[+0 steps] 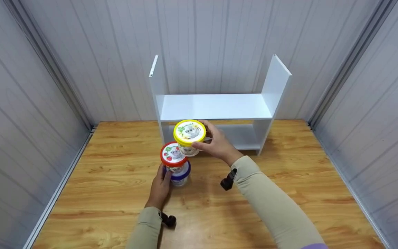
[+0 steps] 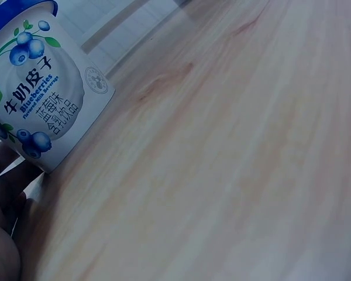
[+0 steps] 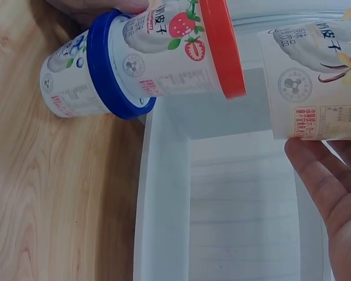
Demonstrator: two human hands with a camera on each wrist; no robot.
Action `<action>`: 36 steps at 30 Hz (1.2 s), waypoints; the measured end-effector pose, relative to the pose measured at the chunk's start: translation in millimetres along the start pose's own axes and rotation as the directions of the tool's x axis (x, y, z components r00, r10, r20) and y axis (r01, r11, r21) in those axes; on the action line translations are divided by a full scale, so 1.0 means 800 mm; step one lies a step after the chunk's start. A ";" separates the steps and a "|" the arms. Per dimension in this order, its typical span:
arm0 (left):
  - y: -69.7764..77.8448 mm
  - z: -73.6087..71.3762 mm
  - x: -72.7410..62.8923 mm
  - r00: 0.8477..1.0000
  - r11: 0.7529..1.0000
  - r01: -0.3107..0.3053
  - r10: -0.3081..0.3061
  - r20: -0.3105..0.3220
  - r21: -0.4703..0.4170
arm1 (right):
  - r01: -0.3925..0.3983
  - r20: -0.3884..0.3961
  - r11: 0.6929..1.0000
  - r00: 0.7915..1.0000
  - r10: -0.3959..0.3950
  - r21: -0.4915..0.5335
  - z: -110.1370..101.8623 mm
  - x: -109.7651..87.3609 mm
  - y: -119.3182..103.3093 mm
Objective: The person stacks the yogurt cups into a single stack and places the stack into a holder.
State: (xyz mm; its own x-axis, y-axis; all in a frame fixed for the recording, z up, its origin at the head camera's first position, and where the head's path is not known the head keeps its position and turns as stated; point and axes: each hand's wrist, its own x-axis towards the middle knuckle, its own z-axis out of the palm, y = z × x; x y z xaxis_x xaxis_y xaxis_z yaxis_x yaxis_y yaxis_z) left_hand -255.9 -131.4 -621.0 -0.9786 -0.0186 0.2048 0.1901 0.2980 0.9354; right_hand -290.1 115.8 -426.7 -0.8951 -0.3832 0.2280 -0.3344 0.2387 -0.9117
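A paper cup with a yellow lid [image 1: 189, 131] is held in the air by my right hand [image 1: 216, 143], its thumb and fingers around the side. Just below and left of it, a red-lidded strawberry cup [image 1: 173, 154] sits on a blue-lidded blueberry cup [image 1: 180, 180], which stands on the table. My left hand [image 1: 159, 188] grips this stack from the left, thumb at the red-lidded cup's side. In the right wrist view, a small gap separates the vanilla-printed yellow-lidded cup [image 3: 316, 76] from the red lid [image 3: 222, 47]. Some left fingers are hidden behind the cups.
A white two-level shelf unit [image 1: 216, 105] with tall side panels stands behind the cups, near the back wall. Wooden table [image 1: 116, 200] surface lies all around. Pale panelled walls [image 1: 368, 121] enclose the table at the back and both sides.
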 end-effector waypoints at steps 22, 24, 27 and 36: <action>0.002 0.000 -0.001 1.000 1.000 0.029 -0.029 0.008 0.013 | -0.002 0.033 1.000 0.999 0.003 -0.025 0.024 0.008 -0.002; 0.000 0.000 0.000 0.999 0.999 0.034 -0.034 0.013 0.006 | -0.006 0.035 1.000 0.999 0.007 -0.026 0.025 0.009 -0.003; 0.000 0.000 0.000 0.999 0.999 0.032 -0.032 0.019 -0.004 | -0.011 0.036 1.000 0.999 0.012 -0.026 0.028 0.009 -0.004; -0.002 0.001 -0.002 0.999 0.998 0.052 -0.051 0.011 -0.035 | -0.033 0.042 0.997 0.998 0.035 -0.064 0.035 0.013 -0.005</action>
State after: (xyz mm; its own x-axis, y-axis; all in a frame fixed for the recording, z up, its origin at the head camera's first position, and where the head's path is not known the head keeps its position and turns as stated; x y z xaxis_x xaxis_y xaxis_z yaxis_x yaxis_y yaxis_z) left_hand -255.1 -131.1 -623.1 -0.9879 -0.0237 0.1536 0.1420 0.2634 0.9542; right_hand -289.7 85.8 -430.6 -0.8932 -0.4116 0.1809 -0.3229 0.3074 -0.8951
